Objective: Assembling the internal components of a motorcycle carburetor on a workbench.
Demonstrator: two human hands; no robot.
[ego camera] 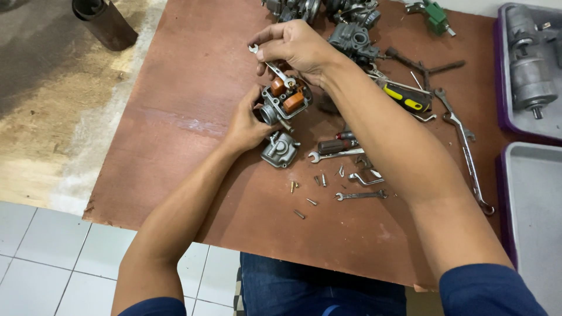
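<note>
Two hands over brown board (193,99). Left hand (246,126) clasped carburetor body (284,100), held just above board. Right hand (298,44) pinched small wrench (270,65) onto its top. Detached float bowl (280,150) below; loose screws (304,196), spanners (360,195) further right.

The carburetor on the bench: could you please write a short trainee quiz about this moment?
1. Which hand steadies the carburetor?
2. True or false: the right hand holds a small wrench on the carburetor.
3. What lies just below the carburetor: (a) float bowl, (b) hammer, (c) rag?

Key:
1. The left hand.
2. True.
3. (a), beside loose screws on the brown board.
</note>
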